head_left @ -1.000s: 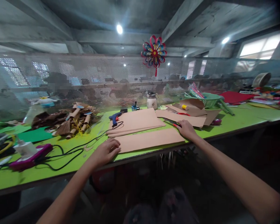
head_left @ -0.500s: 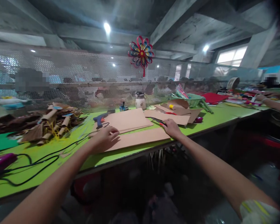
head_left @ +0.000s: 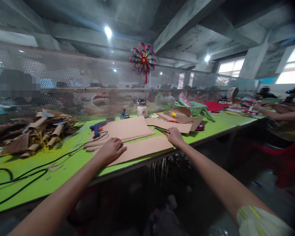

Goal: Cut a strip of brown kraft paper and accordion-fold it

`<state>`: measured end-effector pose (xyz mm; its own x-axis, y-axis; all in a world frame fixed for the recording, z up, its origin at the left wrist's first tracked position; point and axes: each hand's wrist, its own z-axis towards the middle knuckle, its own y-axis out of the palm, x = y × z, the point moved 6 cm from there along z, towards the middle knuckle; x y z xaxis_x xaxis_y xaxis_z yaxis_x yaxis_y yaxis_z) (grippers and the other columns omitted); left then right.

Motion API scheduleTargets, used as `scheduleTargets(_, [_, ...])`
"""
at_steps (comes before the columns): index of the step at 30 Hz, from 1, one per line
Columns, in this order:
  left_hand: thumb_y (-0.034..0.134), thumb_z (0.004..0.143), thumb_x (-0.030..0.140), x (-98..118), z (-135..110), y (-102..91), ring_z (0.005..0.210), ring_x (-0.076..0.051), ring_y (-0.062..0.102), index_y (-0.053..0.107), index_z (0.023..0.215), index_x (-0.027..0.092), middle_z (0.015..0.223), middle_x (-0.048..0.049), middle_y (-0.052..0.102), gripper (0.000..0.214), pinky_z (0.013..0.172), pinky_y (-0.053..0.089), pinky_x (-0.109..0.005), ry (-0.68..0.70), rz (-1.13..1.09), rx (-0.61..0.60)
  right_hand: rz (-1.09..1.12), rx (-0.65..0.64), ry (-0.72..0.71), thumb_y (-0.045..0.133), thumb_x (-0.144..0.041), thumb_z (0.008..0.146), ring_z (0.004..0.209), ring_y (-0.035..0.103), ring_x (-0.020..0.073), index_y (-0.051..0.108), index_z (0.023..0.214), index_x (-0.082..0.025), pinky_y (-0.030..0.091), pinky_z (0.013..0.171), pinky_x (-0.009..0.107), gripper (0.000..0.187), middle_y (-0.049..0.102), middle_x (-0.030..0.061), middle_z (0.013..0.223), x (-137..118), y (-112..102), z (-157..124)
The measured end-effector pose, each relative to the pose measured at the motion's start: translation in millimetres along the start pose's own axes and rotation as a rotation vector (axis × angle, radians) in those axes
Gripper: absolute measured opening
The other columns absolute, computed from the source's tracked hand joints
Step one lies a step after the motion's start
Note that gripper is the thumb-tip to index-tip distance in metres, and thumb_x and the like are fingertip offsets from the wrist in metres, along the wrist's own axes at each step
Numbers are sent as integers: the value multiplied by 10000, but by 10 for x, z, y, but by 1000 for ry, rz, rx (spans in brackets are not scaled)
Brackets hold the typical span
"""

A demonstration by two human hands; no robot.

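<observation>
A long strip of brown cardboard lies along the table's front edge. My left hand rests at its left end, fingers loosely stretched and a little bent, holding nothing. At the strip's right end, my right hand has its fingers closed on a slim dark tool with a red part; its exact kind is unclear. Behind the strip sits a stack of brown cardboard sheets. A blue glue gun stands at the stack's left side.
Black cords run across the green table at left, near a pile of brown paper rolls. Cardboard offcuts, a green basket and a bottle stand farther back. Another person's arm reaches in at far right.
The view has turned to the right, so the scene sits farther left. My left hand has settled lower onto the strip's left end. My right hand still holds the dark tool.
</observation>
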<state>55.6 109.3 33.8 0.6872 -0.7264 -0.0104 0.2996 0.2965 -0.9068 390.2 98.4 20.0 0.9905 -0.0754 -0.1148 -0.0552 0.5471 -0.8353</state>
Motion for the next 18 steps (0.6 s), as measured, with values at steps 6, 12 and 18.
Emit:
scheduleTargets(6, [402, 816, 600, -13, -4, -32, 825, -226, 515, 637, 808, 182, 834, -79, 542, 479, 773, 403, -344, -86, -9, -6, 50, 212, -24, 484, -257, 858, 980, 448, 248, 655, 933, -120, 367, 848, 335, 231, 591, 135, 949, -31, -177, -42])
scheduleTargets(12, [495, 703, 682, -109, -2, -9, 864, -252, 504, 646, 843, 187, 849, -78, 537, 536, 759, 400, -345, -191, -51, -20, 72, 292, -121, 493, -218, 842, 949, 456, 245, 654, 862, -116, 378, 852, 340, 191, 593, 126, 898, -83, -208, -72])
scheduleTargets(18, [525, 723, 620, -63, -6, -114, 750, -205, 516, 555, 802, 183, 773, -45, 559, 446, 667, 378, -299, -205, -72, 46, 138, 335, -150, 500, -196, 824, 926, 469, 247, 647, 825, -126, 380, 844, 344, 162, 600, 120, 877, -44, -193, -80])
